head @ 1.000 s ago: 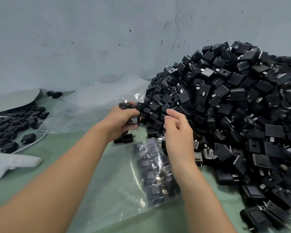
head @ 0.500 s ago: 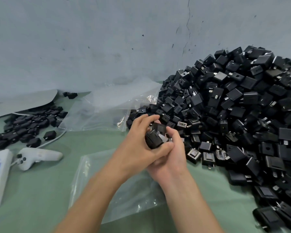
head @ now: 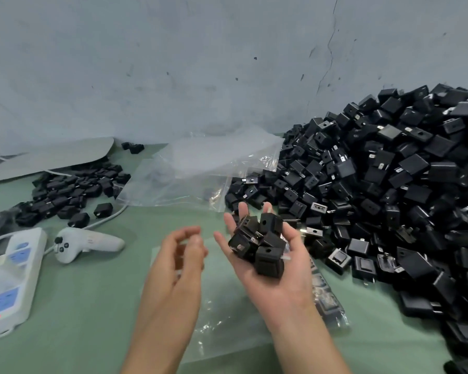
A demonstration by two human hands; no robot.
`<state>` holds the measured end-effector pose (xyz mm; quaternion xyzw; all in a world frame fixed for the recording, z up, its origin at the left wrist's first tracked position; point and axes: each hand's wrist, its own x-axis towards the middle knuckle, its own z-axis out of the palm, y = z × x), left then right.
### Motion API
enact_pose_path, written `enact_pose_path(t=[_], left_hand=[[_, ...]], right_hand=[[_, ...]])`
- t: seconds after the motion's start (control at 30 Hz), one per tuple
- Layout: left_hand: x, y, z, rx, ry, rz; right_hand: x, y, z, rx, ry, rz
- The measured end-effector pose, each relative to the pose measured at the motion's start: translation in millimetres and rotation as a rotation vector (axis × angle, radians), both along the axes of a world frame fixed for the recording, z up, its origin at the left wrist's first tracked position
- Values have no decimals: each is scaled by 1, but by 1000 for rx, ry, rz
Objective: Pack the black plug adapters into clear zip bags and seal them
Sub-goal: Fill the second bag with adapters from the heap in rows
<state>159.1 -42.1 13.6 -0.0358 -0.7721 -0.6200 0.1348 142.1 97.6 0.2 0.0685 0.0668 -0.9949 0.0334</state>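
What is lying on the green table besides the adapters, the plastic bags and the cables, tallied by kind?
White power strip: 1
White handheld controller: 1
Grey board: 1
Total: 3

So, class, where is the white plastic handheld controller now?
In the head view, the white plastic handheld controller lies left on the green table, between the white power strip and the left hand.
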Motion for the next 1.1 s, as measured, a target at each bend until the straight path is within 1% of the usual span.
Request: enact_pose_path(t=[0.03, 0.1, 0.2, 0.27, 0.3, 0.4, 0.5, 0.63, 0.73, 0.8, 0.87, 1.0, 1.07, 1.1], left_hand=[[4, -6, -4, -24, -40, -61], [11, -10, -8, -79, -85, -183], [12, -12, -12, -122, -96, -211], [13, -13, -15, -129, -90, -166], [12, -14, -16, -115, -81, -135], [9, -21, -14, -40, -66, -35], [0, -52, -9, 39, -102, 90], [-7, -106, -22, -21, -177, 229], [-5, -116, -38, -167, -298, 150], [-3, -114, -46, -236, -318, 82], [-5, -112, -46, -265, -311, 50], [-8, -111, -43, -157, -318, -51], [-9, -110, -47, -211, -308, -65], [-10, -111, -51, -310, -267, -50]], right_hand=[[-4, -1, 2, -56, 6, 45], [-4, -6, 7, -65, 42, 125], [-3, -19, 3, 13, 31, 187], [-1, -25, 2, 92, 39, 198], [0, -28, 2, 96, 32, 203], [1, -30, 4, 32, 9, 206], [-1, -17, 6, -42, -69, 86], [-7, 19, 12, -105, -143, -64], [-6, 41, 12, -172, -198, -79], [-3, 47, 10, -244, -239, -92], [-1, 48, 9, -275, -258, -80], [-5, 47, 6, -212, -286, -65], [-11, 48, 5, -138, -298, -74], [-13, 49, 4, -97, -302, -80]])
